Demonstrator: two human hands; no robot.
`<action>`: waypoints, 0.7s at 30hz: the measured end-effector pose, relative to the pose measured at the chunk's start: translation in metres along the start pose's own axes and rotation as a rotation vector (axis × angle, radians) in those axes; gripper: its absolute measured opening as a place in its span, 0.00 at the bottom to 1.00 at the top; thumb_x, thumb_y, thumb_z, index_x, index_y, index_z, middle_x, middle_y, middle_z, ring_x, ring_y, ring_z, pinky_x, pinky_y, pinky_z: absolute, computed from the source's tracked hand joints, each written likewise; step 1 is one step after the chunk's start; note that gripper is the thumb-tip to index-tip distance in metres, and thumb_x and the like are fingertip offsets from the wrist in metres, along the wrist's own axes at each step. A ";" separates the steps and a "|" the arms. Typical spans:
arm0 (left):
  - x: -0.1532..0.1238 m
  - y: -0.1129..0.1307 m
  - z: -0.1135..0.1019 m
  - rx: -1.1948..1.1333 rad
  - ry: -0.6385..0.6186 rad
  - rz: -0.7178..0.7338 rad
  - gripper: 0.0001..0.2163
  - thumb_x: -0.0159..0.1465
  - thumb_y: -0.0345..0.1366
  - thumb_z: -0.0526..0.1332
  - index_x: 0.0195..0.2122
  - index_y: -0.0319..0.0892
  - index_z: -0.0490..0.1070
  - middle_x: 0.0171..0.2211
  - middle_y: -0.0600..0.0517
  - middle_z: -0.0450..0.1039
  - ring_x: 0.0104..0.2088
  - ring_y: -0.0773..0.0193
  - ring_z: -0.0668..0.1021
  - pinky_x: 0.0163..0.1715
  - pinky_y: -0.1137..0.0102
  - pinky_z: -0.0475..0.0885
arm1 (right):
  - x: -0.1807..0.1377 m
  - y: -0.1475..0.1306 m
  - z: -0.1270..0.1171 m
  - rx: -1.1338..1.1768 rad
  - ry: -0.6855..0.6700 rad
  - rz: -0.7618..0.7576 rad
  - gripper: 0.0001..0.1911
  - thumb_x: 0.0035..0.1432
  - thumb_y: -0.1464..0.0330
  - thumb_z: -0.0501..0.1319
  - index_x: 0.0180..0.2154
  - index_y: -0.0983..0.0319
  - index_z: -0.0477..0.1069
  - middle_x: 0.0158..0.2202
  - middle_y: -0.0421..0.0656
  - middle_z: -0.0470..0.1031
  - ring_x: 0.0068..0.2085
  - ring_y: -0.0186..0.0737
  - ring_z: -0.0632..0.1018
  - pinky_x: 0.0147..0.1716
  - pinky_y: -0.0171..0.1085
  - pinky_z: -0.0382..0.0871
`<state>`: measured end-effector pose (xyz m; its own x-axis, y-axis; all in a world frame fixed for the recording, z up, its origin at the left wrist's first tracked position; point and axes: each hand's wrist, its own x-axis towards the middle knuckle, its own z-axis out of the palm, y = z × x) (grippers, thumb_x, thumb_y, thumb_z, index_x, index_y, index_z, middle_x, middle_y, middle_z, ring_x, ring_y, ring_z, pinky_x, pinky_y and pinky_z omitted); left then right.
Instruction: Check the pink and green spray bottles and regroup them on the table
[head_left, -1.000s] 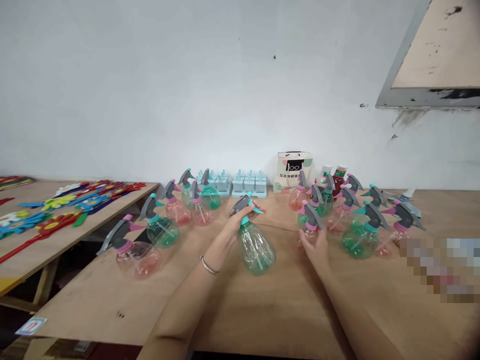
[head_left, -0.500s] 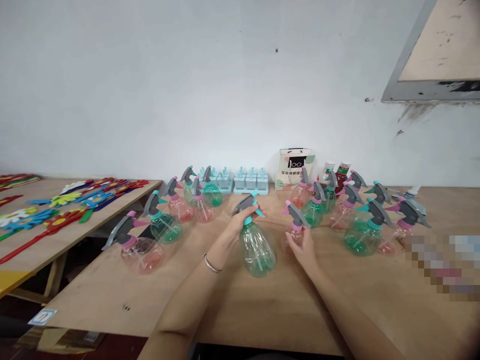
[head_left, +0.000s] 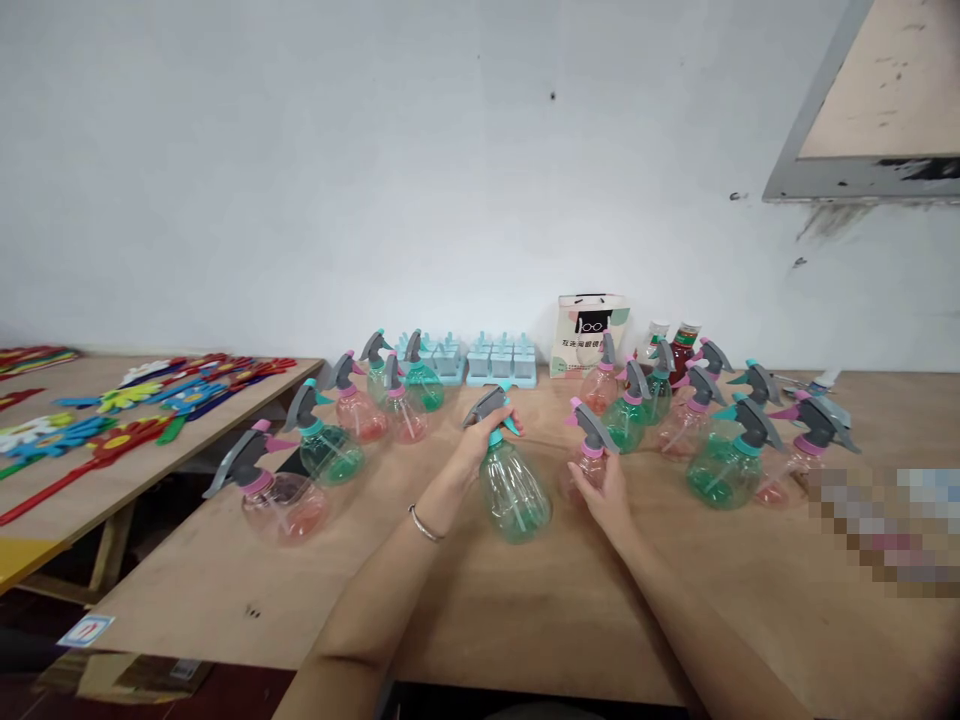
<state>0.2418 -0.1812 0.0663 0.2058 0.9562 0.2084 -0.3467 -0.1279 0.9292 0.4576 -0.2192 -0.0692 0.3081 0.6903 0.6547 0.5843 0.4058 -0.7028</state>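
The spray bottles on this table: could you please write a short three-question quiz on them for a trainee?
1. True or false: the left hand has its grip on the trigger head of the green spray bottle.
2. The right hand touches a bottle of which colour: A pink, B blue, C yellow?
3. What stands against the wall between the bottle groups?

Key: 1 true. 2 A, the pink spray bottle. 3 The blue ice-pop moulds.

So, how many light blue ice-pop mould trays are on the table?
2. Both stand side by side at the wall: the left tray, partly behind spray bottles, and the right tray, left of the white box. Bottles may hide more.
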 end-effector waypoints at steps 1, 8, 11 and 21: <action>0.000 0.001 0.000 -0.006 -0.014 0.003 0.13 0.51 0.45 0.69 0.22 0.40 0.72 0.23 0.51 0.74 0.27 0.63 0.77 0.35 0.67 0.72 | 0.000 0.000 0.000 0.000 0.001 -0.004 0.23 0.56 0.53 0.63 0.48 0.59 0.64 0.43 0.49 0.75 0.45 0.51 0.77 0.47 0.52 0.72; 0.000 0.005 -0.001 -0.057 -0.056 0.010 0.12 0.50 0.44 0.69 0.27 0.40 0.75 0.26 0.50 0.76 0.31 0.60 0.79 0.39 0.65 0.73 | -0.001 0.002 0.001 0.016 -0.007 0.009 0.25 0.56 0.53 0.64 0.49 0.60 0.64 0.44 0.50 0.75 0.45 0.51 0.77 0.47 0.52 0.72; -0.001 0.004 -0.003 -0.014 -0.029 -0.009 0.13 0.53 0.46 0.67 0.22 0.40 0.72 0.21 0.51 0.73 0.25 0.62 0.77 0.34 0.65 0.73 | -0.001 0.002 0.001 0.010 0.001 0.006 0.25 0.56 0.53 0.64 0.49 0.60 0.64 0.44 0.50 0.75 0.46 0.51 0.77 0.46 0.52 0.72; -0.002 0.005 -0.003 0.009 -0.122 0.007 0.12 0.54 0.46 0.66 0.26 0.40 0.74 0.25 0.49 0.75 0.30 0.61 0.78 0.38 0.66 0.72 | -0.001 0.002 0.000 0.005 0.006 0.028 0.23 0.56 0.53 0.64 0.46 0.60 0.65 0.42 0.50 0.75 0.45 0.53 0.77 0.45 0.53 0.72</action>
<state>0.2367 -0.1825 0.0696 0.3135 0.9162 0.2497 -0.3407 -0.1369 0.9301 0.4585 -0.2191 -0.0711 0.3287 0.6976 0.6366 0.5717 0.3896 -0.7221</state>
